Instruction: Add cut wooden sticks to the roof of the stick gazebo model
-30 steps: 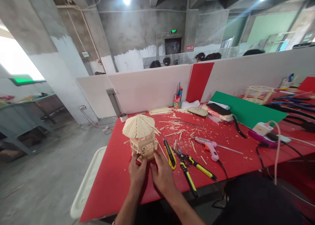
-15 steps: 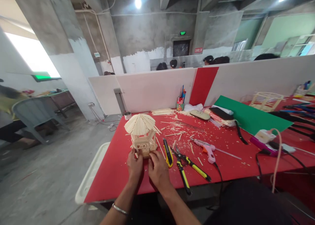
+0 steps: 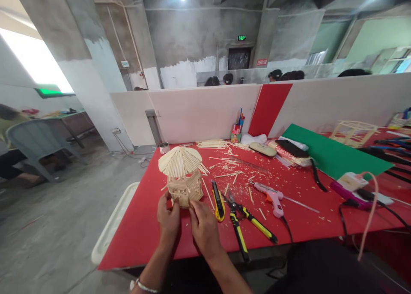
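A small pavilion model (image 3: 180,163) built of thin wooden sticks stands near the left end of the red table, its cone-shaped roof above a many-sided railed base. My left hand (image 3: 169,217) grips the lower left of the base, thumb and fingers closed on it. On the front right of the base, my right hand (image 3: 205,227) has its fingertips pressed in a pinch. Right of the model lie a yellow and black utility knife (image 3: 218,202) and pliers with yellow and black handles (image 3: 240,221). A pink hot glue gun (image 3: 271,196) rests farther right.
Loose sticks (image 3: 212,144) and scraps cover the back of the red table (image 3: 135,238). Behind them stand a pen holder (image 3: 236,133) and a white partition (image 3: 199,114). A green board (image 3: 334,152), a power strip (image 3: 349,195) and cords lie at right. A plastic stool (image 3: 112,225) is left.
The pavilion model has turned slightly between my hands and its roof now tips a bit toward me. Both hands keep hold of the base. The whole view has shifted a little.
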The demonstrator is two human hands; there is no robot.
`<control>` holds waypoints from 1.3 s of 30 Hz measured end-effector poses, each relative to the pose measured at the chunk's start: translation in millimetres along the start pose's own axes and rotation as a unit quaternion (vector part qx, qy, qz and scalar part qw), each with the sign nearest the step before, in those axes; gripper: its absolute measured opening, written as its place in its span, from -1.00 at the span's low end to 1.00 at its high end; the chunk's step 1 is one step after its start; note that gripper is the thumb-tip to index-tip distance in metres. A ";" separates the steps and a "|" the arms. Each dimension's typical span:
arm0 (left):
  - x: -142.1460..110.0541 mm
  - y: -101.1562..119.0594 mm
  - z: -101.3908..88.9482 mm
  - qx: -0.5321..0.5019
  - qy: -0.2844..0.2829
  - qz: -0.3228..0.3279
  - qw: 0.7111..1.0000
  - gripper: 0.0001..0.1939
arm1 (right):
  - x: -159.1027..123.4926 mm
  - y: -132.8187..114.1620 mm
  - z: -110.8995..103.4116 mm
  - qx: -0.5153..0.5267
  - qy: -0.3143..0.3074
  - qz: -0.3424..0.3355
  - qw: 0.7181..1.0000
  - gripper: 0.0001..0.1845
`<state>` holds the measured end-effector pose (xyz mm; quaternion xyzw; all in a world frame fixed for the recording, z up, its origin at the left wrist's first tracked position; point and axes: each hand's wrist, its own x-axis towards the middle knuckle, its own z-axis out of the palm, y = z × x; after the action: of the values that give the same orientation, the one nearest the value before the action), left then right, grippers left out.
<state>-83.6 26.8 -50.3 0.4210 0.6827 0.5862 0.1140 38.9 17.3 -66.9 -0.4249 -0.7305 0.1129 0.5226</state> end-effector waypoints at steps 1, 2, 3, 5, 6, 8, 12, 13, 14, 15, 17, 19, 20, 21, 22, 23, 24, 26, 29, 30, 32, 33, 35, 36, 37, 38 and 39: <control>-0.6 1.0 -0.9 -0.010 0.000 -0.001 1.000 -0.64 | -0.1 -0.1 -0.9 0.014 0.004 0.000 1.000 -0.66; -1.2 2.0 -1.7 -0.016 0.001 0.000 1.000 -0.64 | -0.1 -0.5 -1.9 0.024 0.007 0.001 1.000 -0.65; -1.8 2.8 -2.4 -0.019 0.002 0.001 1.000 -0.66 | 0.0 -1.1 -3.0 0.030 0.007 0.001 1.000 -0.65; -2.6 3.4 -3.0 -0.025 0.008 0.005 1.000 -0.68 | 0.1 -2.6 -4.9 0.025 0.002 0.000 1.000 -0.67; -2.8 3.1 -3.0 -0.030 0.011 0.007 0.999 -0.69 | 0.1 -3.4 -5.6 0.021 0.000 -0.002 1.000 -0.68; -3.1 1.9 -2.6 -0.042 0.015 0.011 0.999 -0.69 | -0.2 -4.3 -6.1 0.012 0.000 -0.007 1.000 -0.69; -3.0 -0.8 -2.0 -0.053 0.020 0.015 0.998 -0.68 | -1.7 -2.9 -4.0 -0.008 0.005 -0.021 1.000 -0.68; -2.9 -1.2 -2.0 -0.054 0.023 0.017 0.998 -0.68 | -2.0 -2.2 -3.2 -0.012 0.006 -0.024 1.000 -0.68; -2.7 -1.6 -2.1 -0.055 0.025 0.019 0.998 -0.69 | -2.3 -1.5 -2.4 -0.016 0.007 -0.027 0.999 -0.68; -2.6 -2.0 -2.2 -0.057 0.026 0.020 0.998 -0.70 | -2.5 -0.8 -1.7 -0.020 0.008 -0.029 0.999 -0.68; -2.5 -2.8 -2.1 -0.062 0.024 0.019 0.998 -0.70 | -2.6 -0.1 -0.6 -0.026 0.009 -0.032 0.999 -0.68; -2.9 -3.5 -1.9 -0.069 0.016 0.014 0.997 -0.71 | -2.6 -0.1 -0.2 -0.029 0.009 -0.033 0.999 -0.68; -3.3 -3.5 -1.8 -0.073 0.013 0.010 0.997 -0.71 | -2.6 -0.4 -0.2 -0.030 0.008 -0.034 0.999 -0.68; -3.7 -3.2 -1.7 -0.077 0.011 0.005 0.997 -0.70 | -2.5 -0.8 -0.4 -0.030 0.006 -0.034 0.999 -0.68; -4.2 -2.7 -1.6 -0.079 0.010 0.002 0.997 -0.70 | -2.5 -1.2 -0.7 -0.030 0.004 -0.033 0.999 -0.68; -4.7 -2.0 -1.6 -0.081 0.009 -0.002 0.997 -0.70 | -2.5 -1.6 -0.9 -0.030 0.002 -0.032 0.999 -0.68; -5.0 -1.3 -1.5 -0.083 0.010 -0.004 0.997 -0.69 | -2.5 -1.8 -1.2 -0.030 0.000 -0.031 0.999 -0.67; -5.4 -0.8 -1.5 -0.085 0.010 -0.006 0.996 -0.69 | -2.6 -2.1 -1.6 -0.032 -0.006 -0.027 0.999 -0.66; -4.6 -3.2 -1.2 -0.085 0.007 -0.006 0.996 -0.68 | -2.0 -3.0 -2.2 -0.038 -0.020 -0.019 0.999 -0.65; -4.2 -4.5 -1.2 -0.084 0.005 -0.003 0.996 -0.68 | -1.3 -3.7 -2.9 -0.040 -0.029 -0.016 0.999 -0.65; -3.7 -6.9 -1.4 -0.074 0.012 0.013 0.997 -0.66 | 1.5 -6.4 -5.9 -0.045 -0.052 -0.010 0.998 -0.67; -3.7 -7.5 -1.6 -0.068 0.020 0.023 0.997 -0.66 | 3.8 -8.3 -8.7 -0.047 -0.066 -0.008 0.997 -0.69; -4.5 -6.9 -2.4 -0.060 0.039 0.043 0.996 -0.66 | 10.6 -12.0 -17.5 -0.052 -0.098 -0.003 0.994 -0.73; -5.3 -5.8 -2.9 -0.057 0.046 0.052 0.996 -0.66 | 15.1 -13.2 -23.5 -0.055 -0.115 0.000 0.992 -0.74; -6.3 -4.4 -3.4 -0.055 0.053 0.061 0.995 -0.67 | 20.5 -13.5 -30.5 -0.060 -0.132 0.002 0.989 -0.75; -7.3 -2.8 -3.8 -0.052 0.060 0.068 0.995 -0.68 | 26.8 -12.6 -38.2 -0.065 -0.149 0.005 0.987 -0.76; -8.1 -1.1 -4.2 -0.047 0.065 0.076 0.994 -0.69 | 33.7 -10.3 -46.3 -0.071 -0.166 0.008 0.984 -0.77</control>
<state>-81.8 18.1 -52.9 0.4267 0.6268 0.6505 0.0439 70.4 22.9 -18.3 -0.4427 -0.8095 0.1337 0.3618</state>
